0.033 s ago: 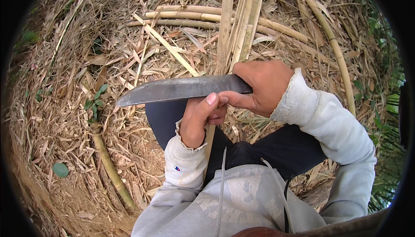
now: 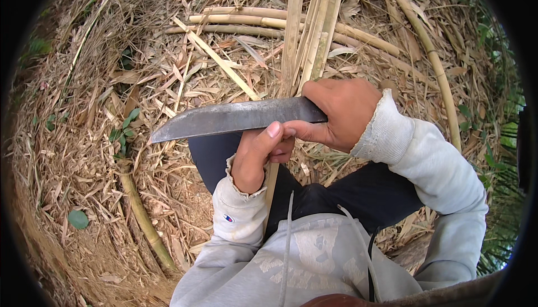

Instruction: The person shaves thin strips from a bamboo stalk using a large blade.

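1. Both your hands meet at the long, curved grey steel blade [image 2: 235,117]: your right hand [image 2: 342,114] has its fingers wrapped tight around its handle end.
2. Your left hand [image 2: 259,156] pinches a thin pale split bamboo strip [image 2: 291,38] under the blade, thumb pressed up.
3. Dry bamboo leaves and poles [image 2: 241,18] litter the ground around.

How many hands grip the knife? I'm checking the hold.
2: the right hand grips the handle end of the knife; the left hand touches the blade from below.
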Available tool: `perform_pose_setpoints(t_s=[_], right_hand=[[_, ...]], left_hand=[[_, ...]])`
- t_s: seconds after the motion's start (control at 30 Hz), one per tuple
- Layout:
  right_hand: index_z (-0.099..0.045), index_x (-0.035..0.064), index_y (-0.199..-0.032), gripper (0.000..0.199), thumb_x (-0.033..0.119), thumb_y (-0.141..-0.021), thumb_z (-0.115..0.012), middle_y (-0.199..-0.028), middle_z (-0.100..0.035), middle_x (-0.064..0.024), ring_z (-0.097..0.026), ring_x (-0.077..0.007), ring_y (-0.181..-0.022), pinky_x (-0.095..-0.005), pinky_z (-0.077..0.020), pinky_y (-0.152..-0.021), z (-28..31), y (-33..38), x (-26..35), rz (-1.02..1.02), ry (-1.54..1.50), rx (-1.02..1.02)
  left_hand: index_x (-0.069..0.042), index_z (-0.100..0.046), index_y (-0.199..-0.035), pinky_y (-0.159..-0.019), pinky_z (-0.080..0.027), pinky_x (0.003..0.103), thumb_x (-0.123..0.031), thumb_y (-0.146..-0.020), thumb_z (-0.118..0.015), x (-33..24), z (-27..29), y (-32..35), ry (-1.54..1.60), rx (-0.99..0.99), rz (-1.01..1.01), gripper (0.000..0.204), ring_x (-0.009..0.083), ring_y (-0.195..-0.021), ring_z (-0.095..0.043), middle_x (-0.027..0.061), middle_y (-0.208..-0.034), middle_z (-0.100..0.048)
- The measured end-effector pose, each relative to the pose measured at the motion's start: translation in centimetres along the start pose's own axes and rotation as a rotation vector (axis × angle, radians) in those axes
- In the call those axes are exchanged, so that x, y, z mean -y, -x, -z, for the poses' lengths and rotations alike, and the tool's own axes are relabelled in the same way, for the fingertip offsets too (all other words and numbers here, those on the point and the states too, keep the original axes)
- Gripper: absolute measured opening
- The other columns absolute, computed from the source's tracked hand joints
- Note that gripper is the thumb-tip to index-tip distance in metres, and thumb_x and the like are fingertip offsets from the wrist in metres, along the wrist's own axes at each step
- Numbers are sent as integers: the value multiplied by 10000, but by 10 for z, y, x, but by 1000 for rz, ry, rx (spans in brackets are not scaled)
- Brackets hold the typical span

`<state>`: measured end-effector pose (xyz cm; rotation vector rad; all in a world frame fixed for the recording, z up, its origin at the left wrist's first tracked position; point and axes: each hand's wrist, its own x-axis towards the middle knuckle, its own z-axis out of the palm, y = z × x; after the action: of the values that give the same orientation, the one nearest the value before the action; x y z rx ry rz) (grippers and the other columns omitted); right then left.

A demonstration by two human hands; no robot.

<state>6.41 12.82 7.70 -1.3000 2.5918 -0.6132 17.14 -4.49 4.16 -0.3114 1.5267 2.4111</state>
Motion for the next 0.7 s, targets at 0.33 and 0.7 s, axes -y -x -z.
perform_pose_setpoints(t_s=[0.33,0.7], right_hand=[[-531,20,-776,547,543,-772,-691,-677,-555,-135,-595,-338,-596,-406,-465,-520,12,1,7,63,15,-99],[-530,15,-761,564,566,-803,-648,-652,-548,-153,-587,-355,-584,-420,-466,-533,12,3,-8,-17,14,-96]], left_hand=[[73,-444,-1226,-556,-387,257,-466,-979,-424,5,8,1,282,308,-220,593,119,-642,-395,97,-941,-471],[5,-491,-1085,-399,-212,211,-222,-1009,-370,-3,6,-18,484,217,29,268,63,-469,-275,37,-744,-418]])
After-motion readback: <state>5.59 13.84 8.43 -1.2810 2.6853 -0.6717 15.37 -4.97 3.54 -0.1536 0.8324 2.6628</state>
